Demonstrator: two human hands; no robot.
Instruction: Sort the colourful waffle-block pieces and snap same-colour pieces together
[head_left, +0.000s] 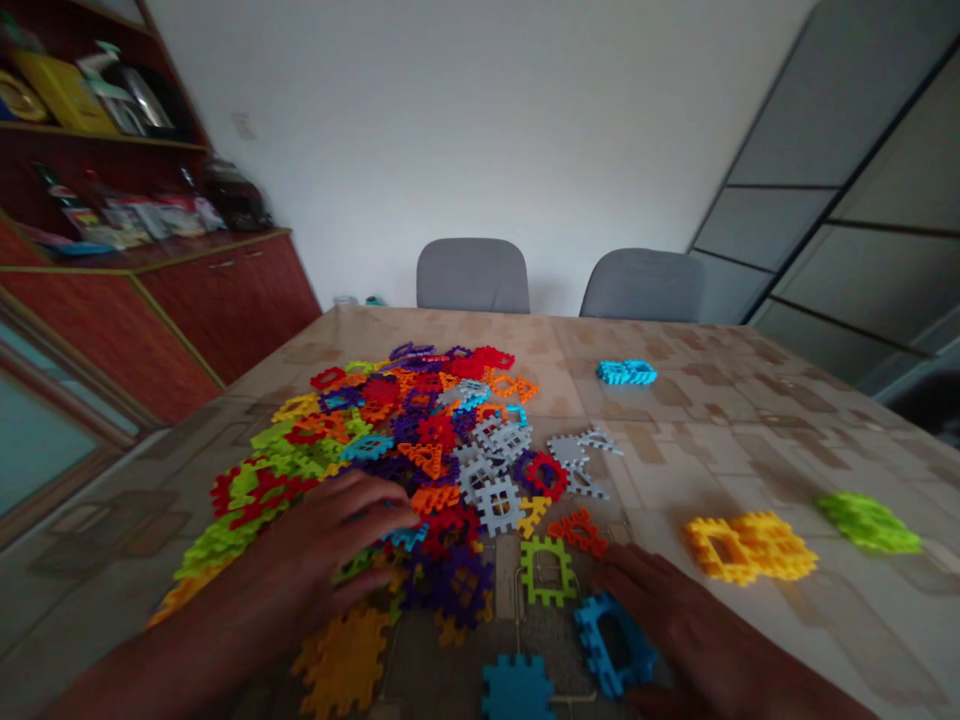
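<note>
While my left hand [341, 530] curves over the heap of plastic pieces [435, 432], thumb and fingers apart, my right hand [660, 600] is at a blue frame [590, 640] — gripping or not, I can't tell. Cabinet [244, 290] holds bottles [66, 200]; patterned table [720, 400], two grey chairs [472, 275] beyond.

The head camera looks down across the table [720, 440].
</note>
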